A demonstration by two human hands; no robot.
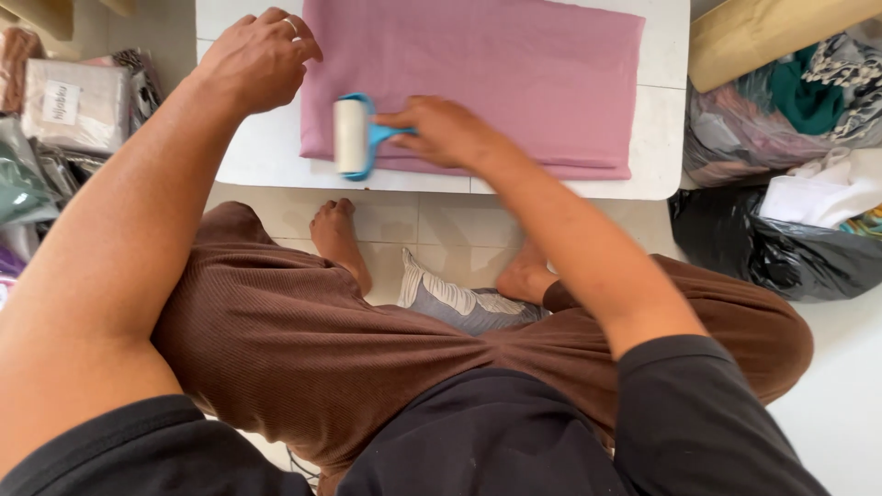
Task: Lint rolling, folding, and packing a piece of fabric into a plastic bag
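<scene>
At far left, clear bags of folded cloth [64,101] lie heaped on the tiled floor, one of them bearing a white label. Just right of the heap, the person's left hand [255,57], a ring on one finger, rests knuckles up and loosely curled on the top left corner of a pink folded fabric [514,64], pressing it against a low white table [266,152]; it grips nothing. The fabric lies flat across most of the tabletop, smooth and evenly coloured, its layered fold edges running along the near side close to the table's front rim.

Toward the fabric's near left corner sits a lint roller [353,136], its white drum upright in the frame and carried in a blue frame and handle. The right hand [446,129] is closed around the blue handle, fingers wrapped, holding the drum down on the cloth.

Below the table, the person sits cross-legged in brown ribbed trousers [303,349], bare feet tucked beside a grey striped cushion [459,298].

At right, a tan roll of material [772,32] leans over a clear bag of mixed cloth [781,110], with a black plastic bag [781,253] holding white fabric just below it.
</scene>
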